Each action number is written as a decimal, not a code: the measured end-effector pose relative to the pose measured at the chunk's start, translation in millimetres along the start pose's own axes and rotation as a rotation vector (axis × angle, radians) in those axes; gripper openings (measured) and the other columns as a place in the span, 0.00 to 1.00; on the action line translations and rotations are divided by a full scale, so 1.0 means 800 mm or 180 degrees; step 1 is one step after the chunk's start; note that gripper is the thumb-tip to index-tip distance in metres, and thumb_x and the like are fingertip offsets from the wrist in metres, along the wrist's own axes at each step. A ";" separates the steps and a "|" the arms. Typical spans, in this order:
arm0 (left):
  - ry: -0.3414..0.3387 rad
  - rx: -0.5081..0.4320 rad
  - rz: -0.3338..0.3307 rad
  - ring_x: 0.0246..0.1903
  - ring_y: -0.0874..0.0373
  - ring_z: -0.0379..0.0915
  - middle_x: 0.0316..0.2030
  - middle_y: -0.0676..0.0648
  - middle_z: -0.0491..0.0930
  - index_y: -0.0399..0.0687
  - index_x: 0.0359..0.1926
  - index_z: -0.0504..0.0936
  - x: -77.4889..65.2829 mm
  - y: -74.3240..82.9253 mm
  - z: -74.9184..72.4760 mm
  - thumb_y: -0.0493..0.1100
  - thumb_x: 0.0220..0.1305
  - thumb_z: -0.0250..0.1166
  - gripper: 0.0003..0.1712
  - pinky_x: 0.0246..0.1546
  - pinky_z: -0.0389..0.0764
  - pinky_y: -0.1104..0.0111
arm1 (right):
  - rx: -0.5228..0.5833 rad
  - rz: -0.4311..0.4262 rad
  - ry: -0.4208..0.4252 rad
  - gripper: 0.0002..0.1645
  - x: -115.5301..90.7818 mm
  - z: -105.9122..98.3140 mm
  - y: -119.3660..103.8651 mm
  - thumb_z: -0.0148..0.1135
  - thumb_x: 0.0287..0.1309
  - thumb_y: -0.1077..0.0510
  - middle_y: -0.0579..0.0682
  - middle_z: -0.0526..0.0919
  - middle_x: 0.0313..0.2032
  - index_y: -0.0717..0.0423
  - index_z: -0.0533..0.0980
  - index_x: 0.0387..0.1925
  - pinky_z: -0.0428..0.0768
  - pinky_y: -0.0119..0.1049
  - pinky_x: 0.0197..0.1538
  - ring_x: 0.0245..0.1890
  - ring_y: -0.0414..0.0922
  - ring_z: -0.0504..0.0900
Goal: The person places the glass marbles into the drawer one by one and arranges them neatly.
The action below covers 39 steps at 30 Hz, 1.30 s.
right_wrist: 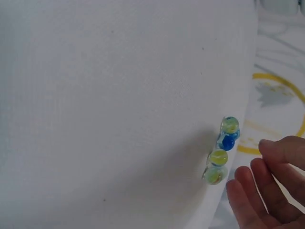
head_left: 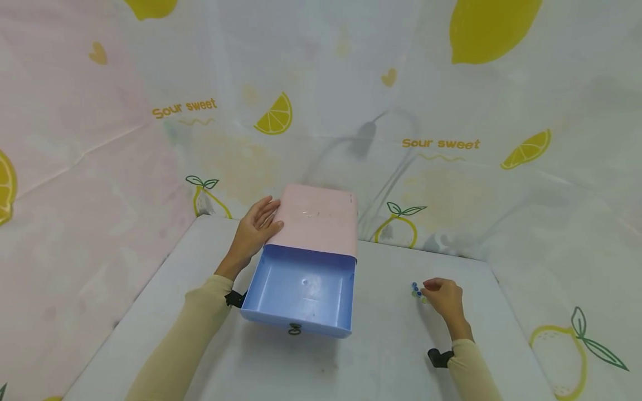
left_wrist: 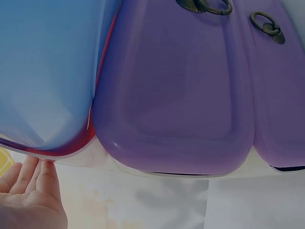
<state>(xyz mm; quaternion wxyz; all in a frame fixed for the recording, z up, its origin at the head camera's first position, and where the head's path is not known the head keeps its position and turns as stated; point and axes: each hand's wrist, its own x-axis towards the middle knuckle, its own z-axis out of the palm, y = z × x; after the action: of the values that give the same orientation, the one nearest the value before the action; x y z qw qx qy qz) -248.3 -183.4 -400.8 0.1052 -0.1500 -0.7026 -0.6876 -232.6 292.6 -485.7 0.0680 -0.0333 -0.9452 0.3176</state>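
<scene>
A small pink drawer cabinet (head_left: 318, 220) stands on the table with its top blue drawer (head_left: 303, 287) pulled out; nothing lies inside the drawer. My left hand (head_left: 256, 231) steadies the cabinet's left side, thumb at the top edge, fingers mostly straight. In the left wrist view those fingers (left_wrist: 33, 179) touch the cabinet beside the drawer. To the right, several glass marbles (right_wrist: 218, 157), blue and yellow-green, sit close together on the table. My right hand (head_left: 443, 298) is just beside them, fingers slightly bent and thumb near the forefinger. In the right wrist view no marble shows between its fingertips (right_wrist: 243, 174).
Two closed purple drawer fronts (left_wrist: 176, 95) with ring pulls lie below the pulled-out one. A ring pull (head_left: 295, 329) hangs on the blue drawer's front. White table (head_left: 391, 345) surface lies between cabinet and marbles. Lemon-printed sheeting (head_left: 321, 111) closes off the back and sides.
</scene>
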 end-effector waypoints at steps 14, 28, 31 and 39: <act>0.0037 -0.0135 0.0033 0.69 0.52 0.58 0.68 0.42 0.64 0.40 0.72 0.58 0.004 -0.018 -0.002 0.35 0.63 0.66 0.39 0.68 0.62 0.69 | -0.0013 0.0180 -0.0125 0.11 0.001 0.003 0.018 0.67 0.52 0.63 0.60 0.85 0.32 0.69 0.82 0.36 0.81 0.36 0.29 0.32 0.52 0.83; 0.0032 -0.0115 0.0038 0.70 0.51 0.57 0.68 0.41 0.64 0.37 0.70 0.60 0.006 -0.016 0.001 0.34 0.63 0.66 0.37 0.68 0.62 0.69 | -0.0056 0.0222 -0.0191 0.10 0.006 0.009 0.024 0.68 0.49 0.67 0.58 0.85 0.29 0.69 0.82 0.35 0.81 0.36 0.28 0.29 0.48 0.81; 0.0027 -0.0106 0.0004 0.70 0.51 0.56 0.68 0.40 0.64 0.37 0.70 0.59 0.006 -0.015 0.001 0.34 0.64 0.65 0.37 0.68 0.62 0.69 | -0.0054 0.0248 -0.0221 0.09 0.006 0.007 0.023 0.67 0.51 0.66 0.59 0.85 0.30 0.69 0.82 0.35 0.82 0.39 0.30 0.29 0.50 0.81; -0.0013 -0.0090 -0.0041 0.70 0.44 0.54 0.68 0.34 0.61 0.29 0.70 0.57 -0.002 0.008 0.002 0.29 0.63 0.63 0.37 0.69 0.59 0.61 | -0.0031 0.0315 -0.0295 0.10 0.002 0.007 0.023 0.67 0.52 0.65 0.59 0.85 0.32 0.68 0.82 0.36 0.82 0.40 0.32 0.32 0.51 0.82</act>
<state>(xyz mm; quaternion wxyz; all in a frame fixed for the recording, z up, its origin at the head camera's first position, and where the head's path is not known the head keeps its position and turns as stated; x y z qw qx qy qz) -244.4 -181.7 -395.2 0.0972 -0.1483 -0.6940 -0.6978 -234.4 303.9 -501.1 0.0082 -0.0655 -0.9461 0.3172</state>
